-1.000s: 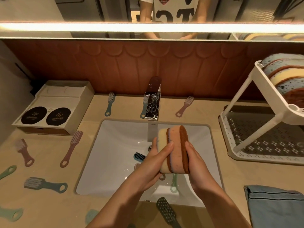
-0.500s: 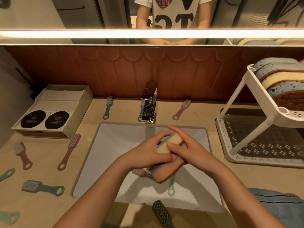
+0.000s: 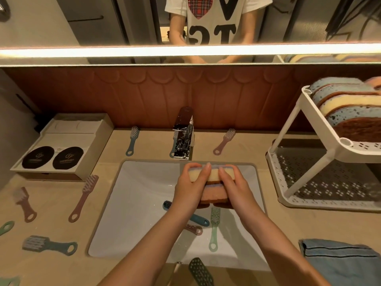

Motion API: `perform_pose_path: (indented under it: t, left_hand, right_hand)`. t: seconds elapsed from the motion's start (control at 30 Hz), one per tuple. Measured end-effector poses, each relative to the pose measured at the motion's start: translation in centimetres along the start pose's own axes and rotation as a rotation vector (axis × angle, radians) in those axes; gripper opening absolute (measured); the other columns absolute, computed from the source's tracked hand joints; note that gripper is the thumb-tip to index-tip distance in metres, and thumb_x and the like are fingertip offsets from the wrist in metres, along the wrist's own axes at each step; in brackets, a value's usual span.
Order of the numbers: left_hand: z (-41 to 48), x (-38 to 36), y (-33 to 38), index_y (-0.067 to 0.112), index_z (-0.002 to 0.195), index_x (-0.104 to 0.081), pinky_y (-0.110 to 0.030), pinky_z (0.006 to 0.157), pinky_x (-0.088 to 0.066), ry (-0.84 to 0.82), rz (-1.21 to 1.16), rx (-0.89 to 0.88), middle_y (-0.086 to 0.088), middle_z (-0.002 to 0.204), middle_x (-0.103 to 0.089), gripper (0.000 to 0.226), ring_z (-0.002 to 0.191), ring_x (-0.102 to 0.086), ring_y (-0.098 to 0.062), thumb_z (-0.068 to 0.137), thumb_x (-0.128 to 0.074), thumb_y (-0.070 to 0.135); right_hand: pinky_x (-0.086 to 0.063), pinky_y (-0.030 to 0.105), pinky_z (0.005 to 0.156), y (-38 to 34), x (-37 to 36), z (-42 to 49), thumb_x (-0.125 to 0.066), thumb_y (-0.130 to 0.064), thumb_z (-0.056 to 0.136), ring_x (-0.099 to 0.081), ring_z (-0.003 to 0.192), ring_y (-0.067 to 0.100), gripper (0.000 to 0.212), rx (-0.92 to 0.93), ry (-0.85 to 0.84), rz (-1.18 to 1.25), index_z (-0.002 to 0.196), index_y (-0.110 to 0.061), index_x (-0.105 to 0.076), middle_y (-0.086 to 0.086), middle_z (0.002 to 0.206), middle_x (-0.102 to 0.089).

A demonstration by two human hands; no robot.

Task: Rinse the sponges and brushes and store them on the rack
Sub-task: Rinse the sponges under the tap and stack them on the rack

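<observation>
Beige table (image 3: 53, 205) fills the frame, with a white sink (image 3: 140, 203) at centre and a white rack (image 3: 323, 118) at right, its upper tier holding a row of sponges (image 3: 350, 108). Over the sink, the left hand (image 3: 189, 188) and right hand (image 3: 235, 188) each close their grip on one layered sponge (image 3: 214, 193), fingers curled over its ends. A green brush (image 3: 214, 223) lies in the sink below; a pink brush (image 3: 82, 199) lies on the table, left.

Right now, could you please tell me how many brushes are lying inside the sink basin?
3. A dark blue brush lies mid-basin, a pink brush just nearer than its handle, and a green brush to their right. Others may be hidden.
</observation>
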State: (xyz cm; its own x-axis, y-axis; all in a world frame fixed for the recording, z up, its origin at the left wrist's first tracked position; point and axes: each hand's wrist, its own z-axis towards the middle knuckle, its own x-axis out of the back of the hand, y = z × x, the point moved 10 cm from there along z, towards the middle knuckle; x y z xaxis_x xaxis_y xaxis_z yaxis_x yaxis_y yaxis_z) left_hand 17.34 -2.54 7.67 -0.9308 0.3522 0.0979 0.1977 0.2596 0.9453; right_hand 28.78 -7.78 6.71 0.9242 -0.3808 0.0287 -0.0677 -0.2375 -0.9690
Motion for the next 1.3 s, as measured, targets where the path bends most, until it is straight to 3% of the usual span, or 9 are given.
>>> perform_pose_path:
  t: [0.13,0.27,0.4,0.57,0.73,0.93,1.0,1.1,1.3]
  left_hand:
    - [-0.1,-0.2,1.5,0.033,0.084,-0.056,-0.031,0.048,-0.054,0.037,0.071,-0.052,-0.006,0.09,-0.063,0.017,0.079,-0.065,-0.024,0.086,-0.054,0.049]
    - [-0.2,-1.0,3.2,0.032,0.072,-0.057,-0.034,0.061,-0.053,0.031,0.268,-0.194,0.006,0.069,-0.062,0.023,0.069,-0.062,-0.015,0.091,-0.049,0.042]
    - [-1.0,-1.8,4.8,0.028,0.06,-0.056,-0.017,0.05,-0.039,0.022,0.324,-0.317,0.009,0.055,-0.057,0.037,0.053,-0.053,-0.001,0.095,-0.045,0.032]
    - [-0.8,-2.9,5.3,0.023,0.052,-0.049,-0.014,0.044,-0.03,0.005,0.427,-0.389,0.007,0.046,-0.047,0.045,0.044,-0.045,-0.003,0.096,-0.044,0.026]
    - [-0.4,-3.7,6.0,0.021,0.051,-0.045,-0.02,0.046,-0.031,-0.007,0.511,-0.403,0.006,0.049,-0.045,0.045,0.047,-0.043,-0.008,0.095,-0.042,0.024]
    - [-0.4,-3.7,7.2,0.028,0.058,-0.048,-0.022,0.051,-0.036,-0.014,0.515,-0.444,0.006,0.058,-0.052,0.038,0.056,-0.05,-0.008,0.095,-0.044,0.034]
    - [0.1,-3.1,6.9,0.026,0.069,-0.054,-0.019,0.051,-0.046,-0.024,0.349,-0.343,0.003,0.068,-0.058,0.026,0.062,-0.056,-0.01,0.093,-0.05,0.036]
    - [0.4,-3.0,5.8,0.021,0.088,-0.057,-0.032,0.05,-0.056,-0.104,0.08,-0.119,-0.006,0.083,-0.061,0.017,0.068,-0.064,-0.019,0.09,-0.054,0.037]
    - [0.0,-4.4,5.4,0.023,0.12,-0.052,-0.035,0.062,-0.056,-0.236,-0.178,0.105,-0.014,0.112,-0.061,0.033,0.09,-0.063,-0.025,0.09,-0.054,0.034]
  right_hand:
    - [-0.053,0.031,0.061,-1.8,0.4,0.6,-0.047,-0.044,0.091,-0.065,0.081,0.019,0.021,0.083,0.02,-0.131,0.09,-0.025,-0.054,0.003,0.086,-0.065]
    - [-0.051,0.04,0.075,-2.2,0.8,0.6,-0.044,-0.051,0.09,-0.064,0.082,0.017,0.035,0.131,0.072,-0.231,0.089,-0.019,-0.058,0.003,0.085,-0.067]
    - [-0.047,0.036,0.068,-3.5,1.4,0.1,-0.043,-0.037,0.095,-0.061,0.074,0.021,0.035,0.225,0.143,-0.205,0.084,-0.009,-0.061,0.011,0.079,-0.066]
    - [-0.034,0.02,0.052,-3.3,1.9,0.4,-0.044,-0.021,0.096,-0.045,0.056,0.008,0.035,0.219,0.178,-0.195,0.066,-0.008,-0.056,0.002,0.06,-0.053]
    - [-0.031,0.02,0.051,-3.6,2.5,0.8,-0.043,-0.014,0.095,-0.042,0.054,0.01,0.04,0.223,0.196,-0.196,0.055,-0.016,-0.047,-0.001,0.055,-0.048]
    - [-0.045,0.018,0.061,-4.3,3.4,0.9,-0.042,-0.031,0.096,-0.059,0.073,0.011,0.025,0.181,0.093,-0.168,0.083,-0.02,-0.059,-0.001,0.077,-0.063]
    - [-0.053,0.026,0.065,-4.2,4.1,0.8,-0.041,-0.04,0.095,-0.062,0.085,0.017,0.018,0.122,0.022,-0.183,0.096,-0.029,-0.055,0.0,0.091,-0.063]
    - [-0.058,0.034,0.065,-4.4,4.5,-0.1,-0.044,-0.045,0.092,-0.063,0.092,0.018,0.025,0.049,-0.12,-0.258,0.116,-0.041,-0.041,-0.001,0.105,-0.057]
    - [-0.052,0.011,0.064,-7.7,7.3,-1.2,-0.056,-0.039,0.087,-0.058,0.082,-0.013,0.057,0.131,-0.11,-0.276,0.137,-0.036,-0.029,-0.022,0.101,-0.049]
